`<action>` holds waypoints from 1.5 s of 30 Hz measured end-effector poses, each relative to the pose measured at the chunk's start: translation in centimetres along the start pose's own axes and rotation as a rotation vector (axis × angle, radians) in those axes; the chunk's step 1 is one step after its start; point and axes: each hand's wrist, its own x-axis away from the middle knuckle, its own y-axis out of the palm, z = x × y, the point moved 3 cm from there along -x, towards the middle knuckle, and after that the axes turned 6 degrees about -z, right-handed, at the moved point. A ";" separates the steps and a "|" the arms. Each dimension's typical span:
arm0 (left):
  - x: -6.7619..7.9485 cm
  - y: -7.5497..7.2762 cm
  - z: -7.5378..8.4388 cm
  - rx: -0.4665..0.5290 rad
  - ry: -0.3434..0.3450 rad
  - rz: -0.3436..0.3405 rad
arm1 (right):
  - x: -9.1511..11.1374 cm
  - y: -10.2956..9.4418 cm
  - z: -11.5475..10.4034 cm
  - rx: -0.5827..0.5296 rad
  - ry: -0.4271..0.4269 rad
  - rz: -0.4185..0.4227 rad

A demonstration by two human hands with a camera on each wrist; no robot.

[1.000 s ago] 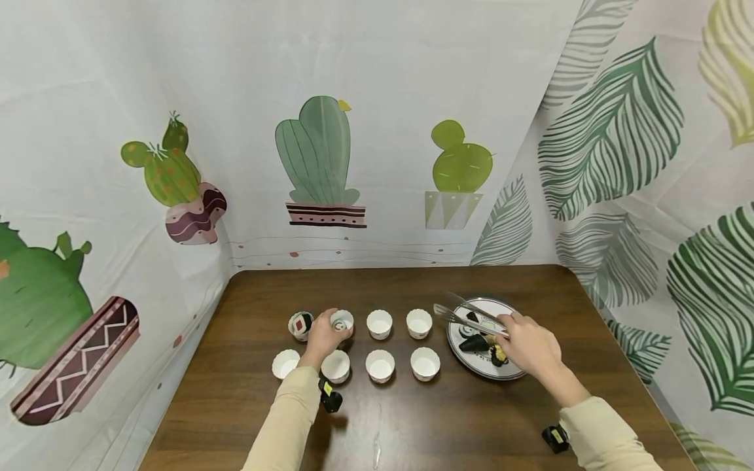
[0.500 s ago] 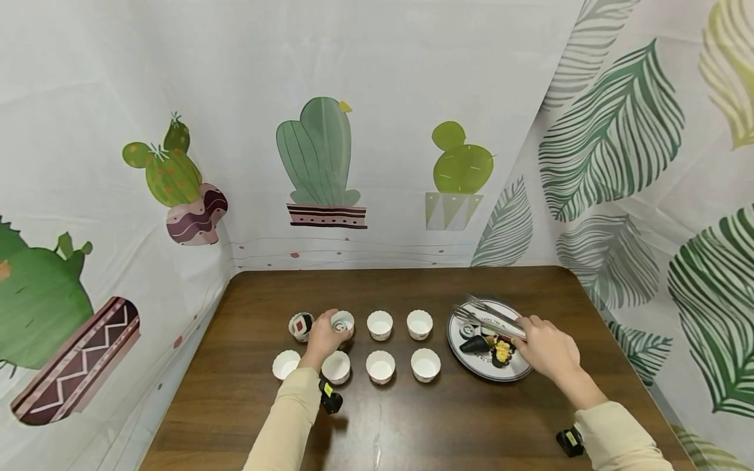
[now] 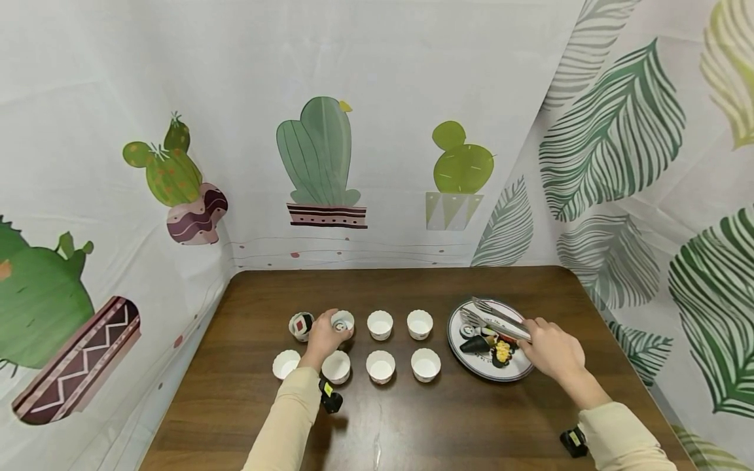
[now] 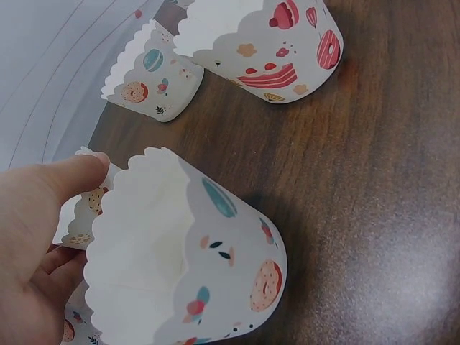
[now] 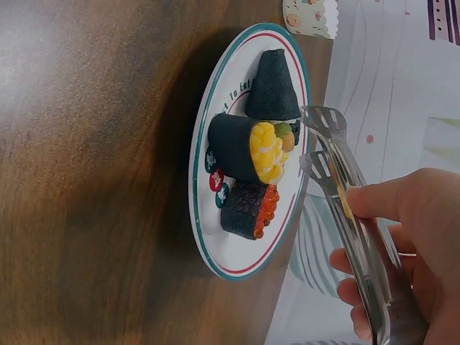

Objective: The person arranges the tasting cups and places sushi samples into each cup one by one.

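In the head view my left hand (image 3: 323, 340) holds a white scalloped paper cup (image 3: 347, 319) in the back row; a small round sushi roll (image 3: 340, 324) lies inside it. Thumb and fingers pinch that cup's rim in the left wrist view, partly behind a nearer cup (image 4: 237, 266). Metal tongs (image 5: 359, 237) are gripped in my right hand (image 3: 554, 350), their tips apart above the plate (image 3: 456, 353), nothing between them. On the plate lie a black seaweed cone (image 5: 272, 90), a corn-topped sushi (image 5: 266, 151), a roe-topped sushi (image 5: 248, 208) and a white roll (image 3: 468, 331).
Several more paper cups stand in two rows, such as the front-row cup (image 3: 380, 367) and back-row cup (image 3: 419, 325). The back-left cup (image 3: 296, 335) contains sushi with a red centre. A printed cloth (image 3: 389, 131) hangs behind the brown table (image 3: 412, 425).
My right hand and the tongs have shifted right, bringing the tips from the plate's left edge to over it. The left hand has stayed at its cup.
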 end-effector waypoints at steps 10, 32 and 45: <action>0.2 -0.1 0.0 0.012 0.056 0.034 | 0.1 0.1 0.1 0.006 -0.016 0.032; 0.1 -0.1 0.3 0.004 -0.004 -0.012 | 0.6 0.5 0.5 0.038 -0.019 0.008; 0.1 -0.1 0.2 -0.002 -0.007 -0.020 | 0.6 0.3 0.3 0.048 -0.015 0.008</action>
